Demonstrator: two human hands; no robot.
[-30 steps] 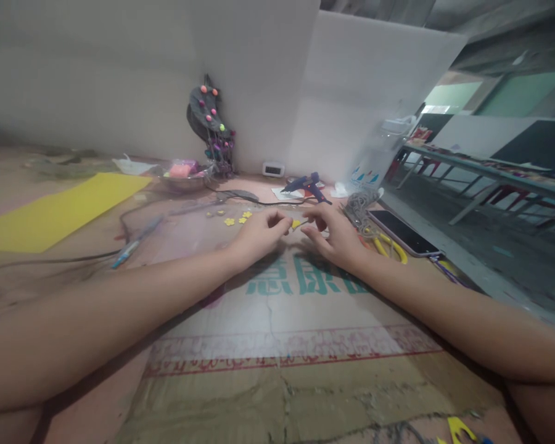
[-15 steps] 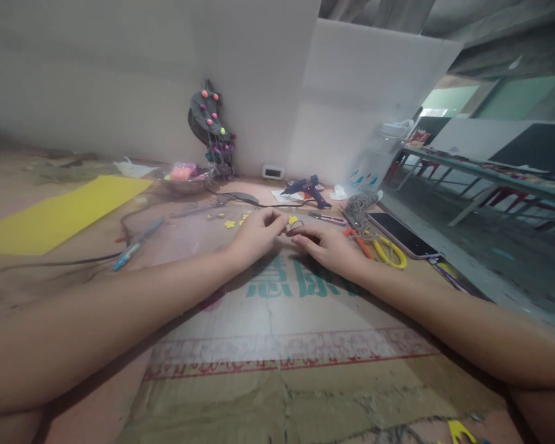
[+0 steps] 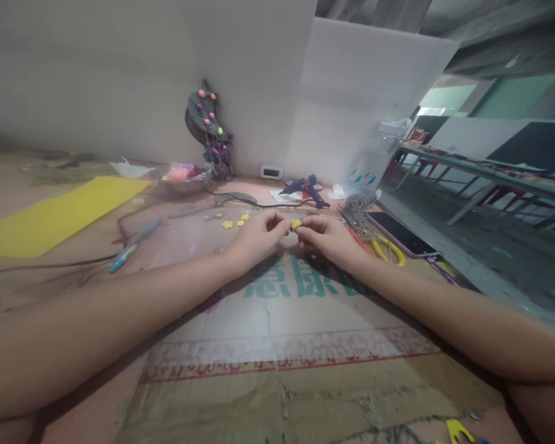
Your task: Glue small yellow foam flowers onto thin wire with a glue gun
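Note:
A small yellow flower cutout (image 3: 296, 223) is held up between my two hands above the printed cardboard sheet (image 3: 268, 320). My left hand (image 3: 261, 234) pinches it from the left with thumb and forefinger. From the other side, the fingertips of my right hand (image 3: 326, 237) are closed on it too. Part of the cutout is covered by the fingers. Several more yellow flower cutouts (image 3: 227, 224) lie on the cardboard, just beyond my left hand.
A blue hot glue gun (image 3: 306, 187) stands behind my hands. To the right are grey twine (image 3: 361, 208), yellow-handled pliers or scissors (image 3: 388, 250) and a phone (image 3: 400, 234). On the left lie a blue pen (image 3: 136, 245) and yellow sheet (image 3: 60, 216). A crescent ornament (image 3: 198, 117) leans on the wall.
My right hand has turned and its fingers have curled in around the yellow cutout, which now shows between both hands' fingertips. My left hand has barely moved.

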